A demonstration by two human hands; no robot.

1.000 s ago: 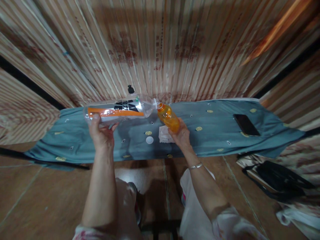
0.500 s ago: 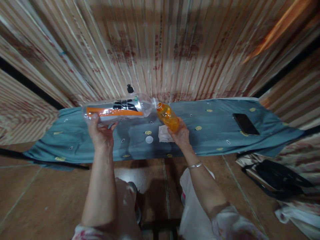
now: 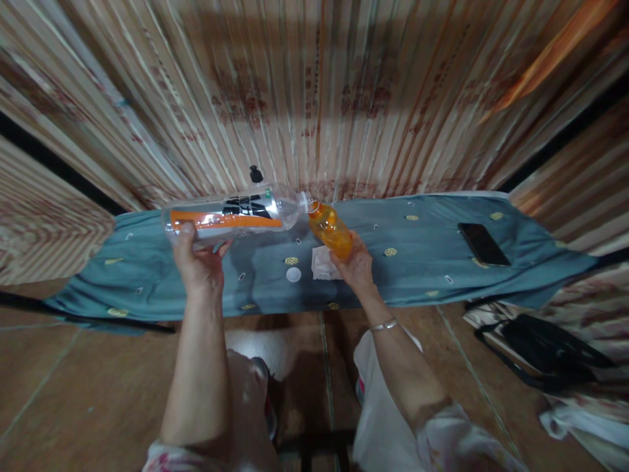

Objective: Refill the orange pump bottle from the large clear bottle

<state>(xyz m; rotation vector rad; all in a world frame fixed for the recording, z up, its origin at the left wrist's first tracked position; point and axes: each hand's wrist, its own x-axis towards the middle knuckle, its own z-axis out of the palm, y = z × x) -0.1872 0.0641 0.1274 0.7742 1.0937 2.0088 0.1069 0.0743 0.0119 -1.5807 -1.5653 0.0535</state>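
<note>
My left hand (image 3: 196, 262) grips a large clear plastic bottle (image 3: 230, 214) with an orange, white and black label, held on its side above a blue-grey cloth-covered bench (image 3: 417, 269). Its open mouth meets the mouth of a small bottle of orange liquid (image 3: 330, 229), which my right hand (image 3: 356, 267) holds tilted. A white round cap (image 3: 293, 275) and a white tissue (image 3: 324, 263) lie on the cloth below the bottles. A small black cap (image 3: 255, 174) sits behind, near the wall.
A black phone (image 3: 482, 244) lies on the cloth at the right. A black bag (image 3: 545, 354) rests on the tiled floor at the right, by patterned fabric. A ribbed curtain-like wall (image 3: 314, 92) rises right behind the bench. My knees are below.
Almost nothing differs; both bottles stay mouth to mouth, and the view has shifted very slightly.
</note>
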